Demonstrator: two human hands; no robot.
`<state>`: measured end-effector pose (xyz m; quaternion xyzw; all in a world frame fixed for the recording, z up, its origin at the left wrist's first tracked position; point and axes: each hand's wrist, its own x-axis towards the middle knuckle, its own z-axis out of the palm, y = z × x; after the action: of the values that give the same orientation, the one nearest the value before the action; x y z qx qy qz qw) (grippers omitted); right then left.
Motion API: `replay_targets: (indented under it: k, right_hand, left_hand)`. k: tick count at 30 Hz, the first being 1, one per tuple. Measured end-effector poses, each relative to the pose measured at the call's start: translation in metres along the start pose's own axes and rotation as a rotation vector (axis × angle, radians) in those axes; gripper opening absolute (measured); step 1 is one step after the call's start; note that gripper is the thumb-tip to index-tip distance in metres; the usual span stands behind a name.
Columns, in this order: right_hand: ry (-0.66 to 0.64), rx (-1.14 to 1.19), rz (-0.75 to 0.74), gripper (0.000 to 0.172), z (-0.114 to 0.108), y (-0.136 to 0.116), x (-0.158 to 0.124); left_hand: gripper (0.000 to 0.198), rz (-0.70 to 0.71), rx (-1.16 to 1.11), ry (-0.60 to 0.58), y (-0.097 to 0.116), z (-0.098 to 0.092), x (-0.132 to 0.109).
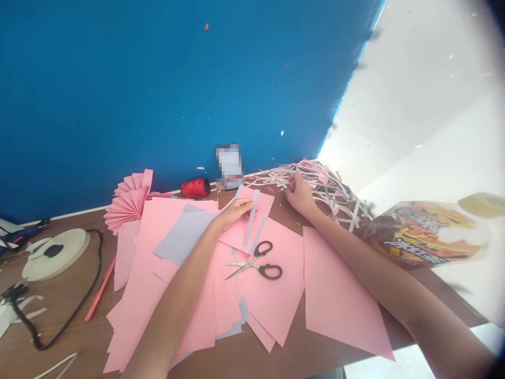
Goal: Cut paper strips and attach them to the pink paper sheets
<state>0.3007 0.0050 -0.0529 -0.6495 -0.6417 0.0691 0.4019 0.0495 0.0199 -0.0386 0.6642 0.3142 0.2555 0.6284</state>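
My left hand [235, 210] reaches over a spread of pink paper sheets [272, 295] and pinches a pale lilac paper strip [251, 225] that hangs down from its fingers. My right hand [299, 195] is stretched to the far side of the table, fingers closed in a heap of white and pink paper strips [315, 181]. Black-handled scissors [257, 263] lie open on the pink paper between my forearms. A lilac sheet [183, 234] rests on the pink ones beside my left arm.
A folded pink paper fan [128, 202] and a red spool [195, 187] stand against the blue wall. On the left lie a white round disc [55, 252], a black cable [79, 305] and a red pencil [100, 289]. A colourful plastic bag [426, 231] sits at the right edge.
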Motion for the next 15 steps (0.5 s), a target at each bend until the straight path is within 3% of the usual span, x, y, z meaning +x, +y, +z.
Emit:
replay_targets:
  k: [5,15]
  right_hand:
    - [0.061,0.025,-0.033,0.027,-0.0011,-0.0009,-0.0002]
    - [0.026,0.03,-0.038,0.026,-0.0019,0.0016,-0.0013]
  left_hand:
    - [0.041,-0.001,0.05,-0.002,0.0028,0.0006,-0.0012]
    - [0.041,-0.001,0.054,-0.001,0.0018,0.0001,-0.001]
